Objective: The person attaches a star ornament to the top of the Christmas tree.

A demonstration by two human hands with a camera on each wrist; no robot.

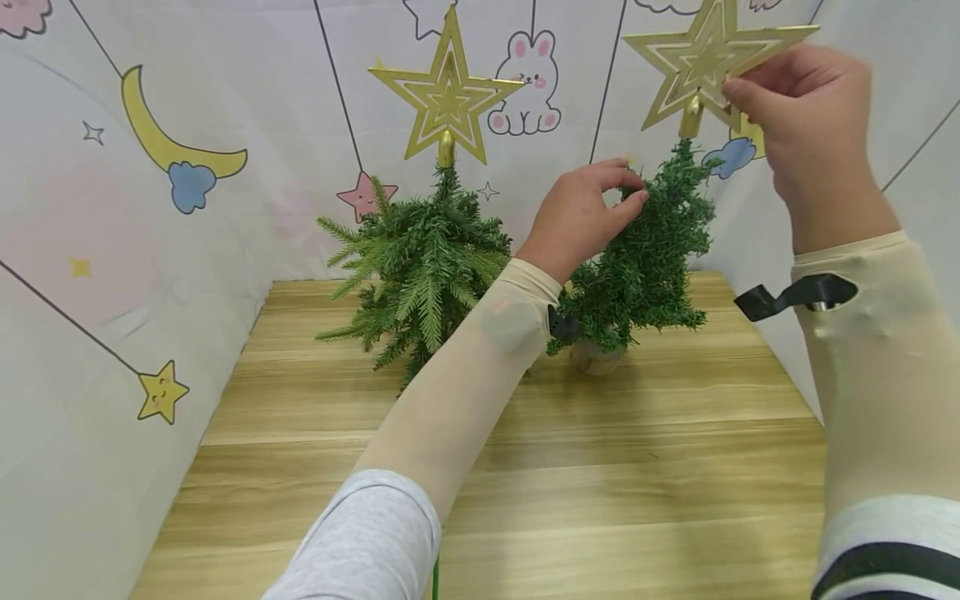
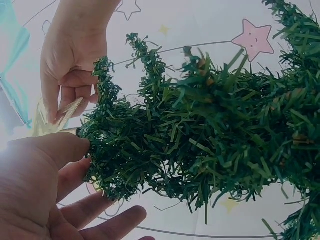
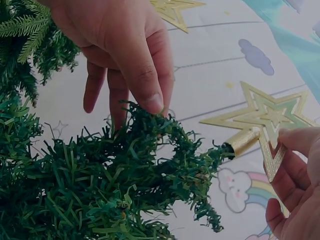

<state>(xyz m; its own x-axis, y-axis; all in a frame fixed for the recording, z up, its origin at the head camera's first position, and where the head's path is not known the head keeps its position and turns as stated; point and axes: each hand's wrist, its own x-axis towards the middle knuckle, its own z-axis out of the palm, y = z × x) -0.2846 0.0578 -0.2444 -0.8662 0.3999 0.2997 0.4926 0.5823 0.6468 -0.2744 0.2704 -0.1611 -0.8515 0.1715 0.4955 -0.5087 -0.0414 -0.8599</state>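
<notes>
My right hand (image 1: 817,117) pinches a gold star tree topper (image 1: 693,58) between thumb and fingers, by one of its lower points. In the right wrist view, the topper's tubular base (image 3: 245,142) sits over the tip of the small green artificial Christmas tree (image 3: 100,180). Below and left of the star, my left hand (image 1: 588,212) pinches a branch (image 3: 150,120) near the tree's top, its other fingers spread loosely behind. This tree (image 1: 637,258) leans to the right on a pale round base (image 1: 597,357), partly hidden by its branches.
Left of it, a second, fuller artificial tree (image 1: 431,275) carries its own gold star (image 1: 450,100); my left forearm hides part of it. Both trees are on a wood-grain table (image 1: 637,492). A cartoon-printed white cloth (image 1: 285,108) hangs behind and along the sides.
</notes>
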